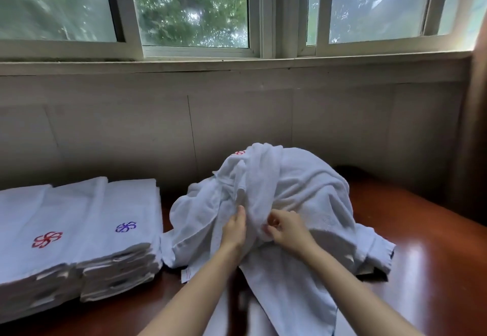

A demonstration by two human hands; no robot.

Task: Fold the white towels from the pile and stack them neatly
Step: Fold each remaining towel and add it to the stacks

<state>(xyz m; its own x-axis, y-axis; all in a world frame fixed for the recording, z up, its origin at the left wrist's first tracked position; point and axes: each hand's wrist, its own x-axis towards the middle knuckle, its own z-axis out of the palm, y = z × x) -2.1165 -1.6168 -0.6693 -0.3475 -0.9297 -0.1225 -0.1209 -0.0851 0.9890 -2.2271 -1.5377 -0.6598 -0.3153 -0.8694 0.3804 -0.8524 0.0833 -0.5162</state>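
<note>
A heap of crumpled white towels [297, 183] lies on the reddish wooden table [427, 251], right of centre. One towel [287, 288] trails from the heap down over the near table edge. My left hand [234, 230] reaches into the front of the heap, its fingers partly buried in a fold of cloth. My right hand [286, 227] pinches a bunch of towel fabric beside it. Two stacks of folded white towels stand side by side at the left: one with a red flower emblem [47, 239], one with a purple emblem [126, 227].
A grey panelled wall [237, 114] rises right behind the table, with a window sill and windows above it. A small white label [186, 273] hangs from a towel edge near the folded stacks. A brown wooden post [477, 125] borders the right side.
</note>
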